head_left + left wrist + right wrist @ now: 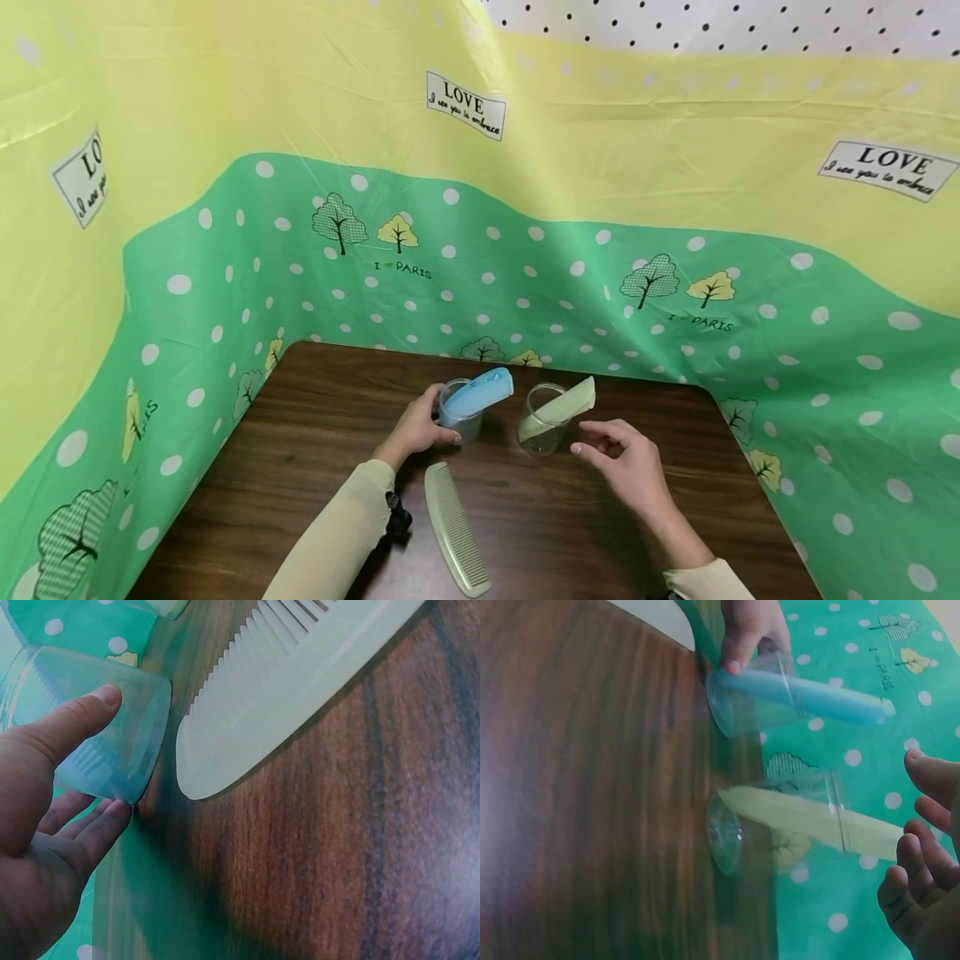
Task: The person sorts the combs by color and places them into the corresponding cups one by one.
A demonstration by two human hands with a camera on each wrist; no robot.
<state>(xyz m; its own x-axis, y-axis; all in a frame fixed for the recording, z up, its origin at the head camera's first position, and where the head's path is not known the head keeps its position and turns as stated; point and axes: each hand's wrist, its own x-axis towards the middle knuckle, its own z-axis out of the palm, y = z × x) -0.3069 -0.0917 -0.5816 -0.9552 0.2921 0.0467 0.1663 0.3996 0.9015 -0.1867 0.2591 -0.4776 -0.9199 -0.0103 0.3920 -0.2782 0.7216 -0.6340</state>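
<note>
Left cup: blue comb inside, left hand wrapped round it
Right cup: pale comb inside
Right hand: beside it, fingers loose, holding nothing
Table: third comb lying flat

- Two clear cups, each holding a comb, stand close together at table centre; only a narrow gap is left between them.
- Front approach is partly blocked by a loose comb.
- Bare wood is left open either side.
- Rear and flanks are closed by the draped cloth.

Combs in cups, one before
</note>
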